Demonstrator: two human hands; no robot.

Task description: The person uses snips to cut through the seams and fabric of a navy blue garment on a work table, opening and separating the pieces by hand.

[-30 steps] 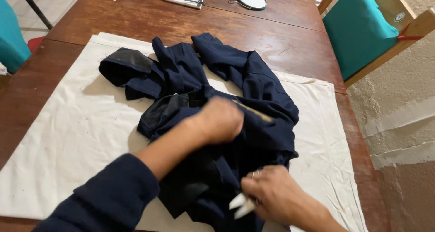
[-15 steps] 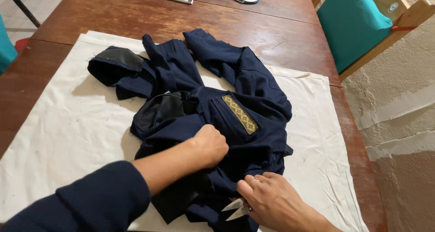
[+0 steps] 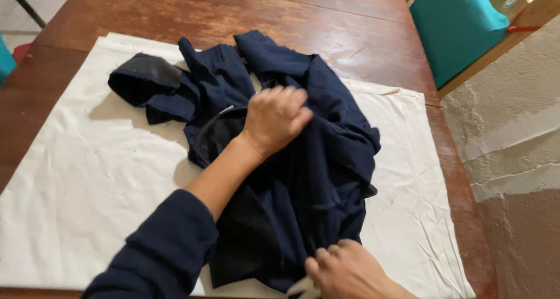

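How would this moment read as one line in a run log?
left hand: gripping navy garment mid-fabric | right hand: pinching its near edge | garment: crumpled on white cloth | surface: wooden table

Worn wooden table (image 3: pixel 373 36); teal-cushioned wooden chair (image 3: pixel 461 25) at right; rough beige wall (image 3: pixel 513 159) beyond.

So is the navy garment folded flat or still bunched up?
Bunched: the navy garment lies crumpled in uneven folds on the white cloth, both hands gripping it.
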